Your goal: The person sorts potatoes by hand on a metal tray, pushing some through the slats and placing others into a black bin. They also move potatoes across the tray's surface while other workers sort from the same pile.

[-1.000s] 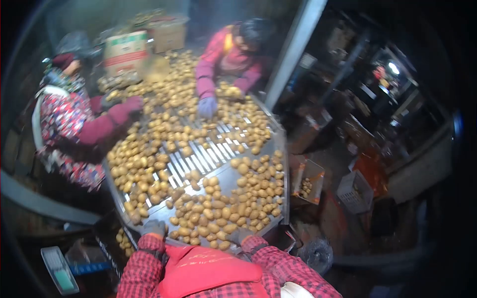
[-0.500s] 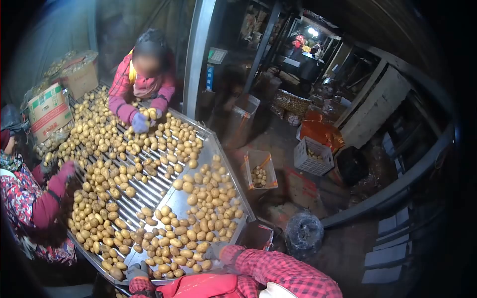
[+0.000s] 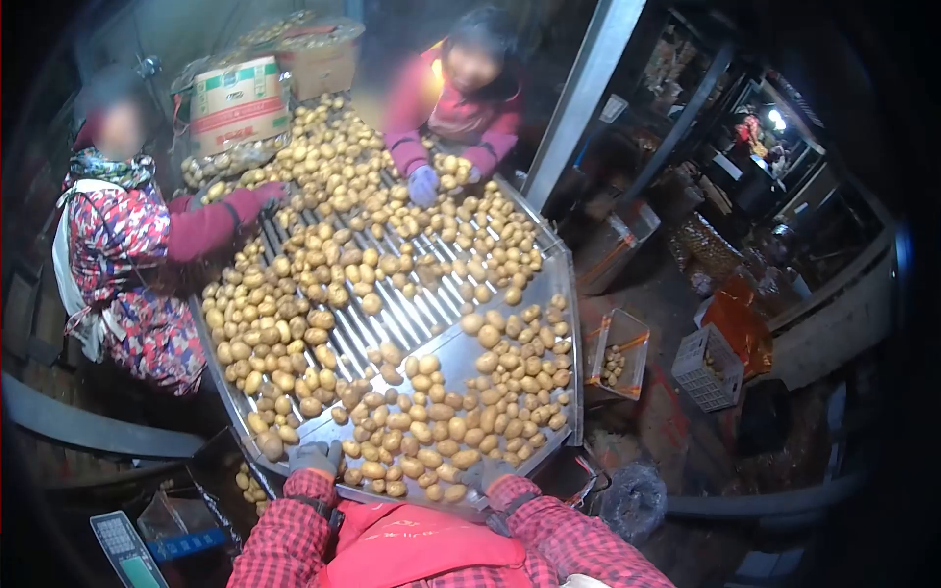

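Many potatoes (image 3: 421, 431) lie spread over a metal sorting table (image 3: 443, 345) with a slatted middle. At the table's near edge, left of centre, my left hand (image 3: 316, 459) in a grey glove rests beside the potatoes. My right hand (image 3: 487, 474), also gloved, is at the near edge further right, close to the nearest potatoes. The fingers of my left hand are spread a little. Those of my right hand are too blurred to make out, and so is anything under them.
One co-worker (image 3: 127, 235) stands at the left, another (image 3: 461, 108) at the far side, both reaching to potatoes. Cartons (image 3: 237, 106) stand at the back left. A white crate (image 3: 708, 368), a clear bin (image 3: 619, 355) and a plastic-wrapped roll (image 3: 633, 502) are at the right.
The view has swung left, so the table and co-workers appear further right. More of the left co-worker and both my forearms now show. My hands remain at the near edge.
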